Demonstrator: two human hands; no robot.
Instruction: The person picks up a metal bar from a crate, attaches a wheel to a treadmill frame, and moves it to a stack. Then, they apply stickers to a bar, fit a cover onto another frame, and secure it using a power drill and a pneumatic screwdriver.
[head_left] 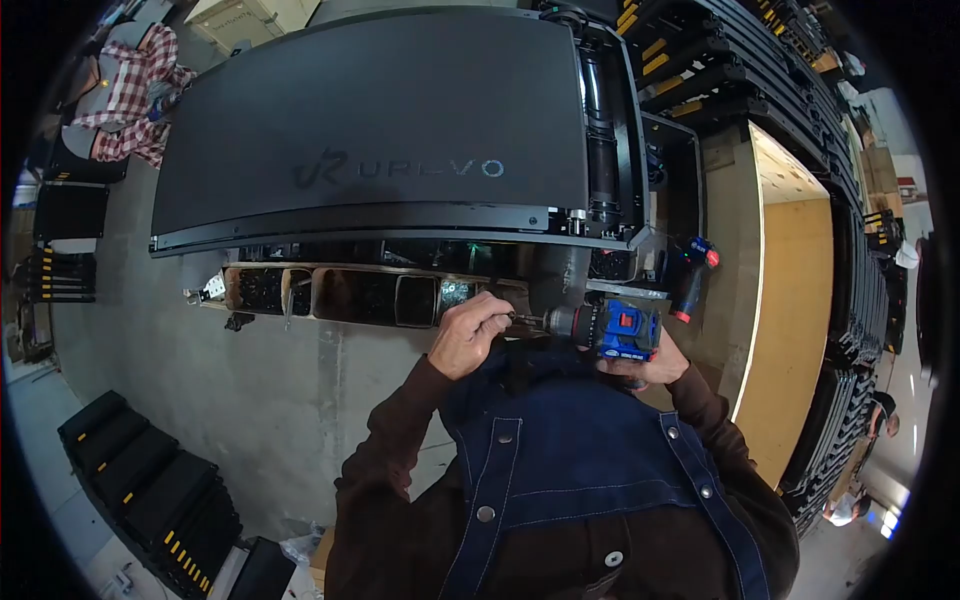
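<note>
From my station I am seeing the power drill (628,330) lying level in front of the person's apron (570,400), its chuck (563,320) pointing toward the person's left. The right hand (652,366) is wrapping the handle from below; whether a finger is pressing the trigger, I cannot tell. The left hand (464,335) is pinching narrow on the front end of the bit (530,320); whether it is also holding a fastener, I cannot tell. I am rating this as the chief hazard: an accidental trigger pull could be spinning the bit against those fingertips, pinching or cutting them. The apron is sitting close under the chuck, so loose cloth could be winding in. Just ahead, the compartmented tray (370,322) is lying near the left hand; any small part slipping from the pinch could be falling among its contents or to the floor (270,400). Beyond it, the treadmill (370,110) is presenting its side rail and exposed roller (598,85), and a forward swing of the drill could be scuffing the rail. To the right, a second driver (690,285) is resting beside the open wooden crate (790,290), where an outward elbow could be knocking it over.
</note>
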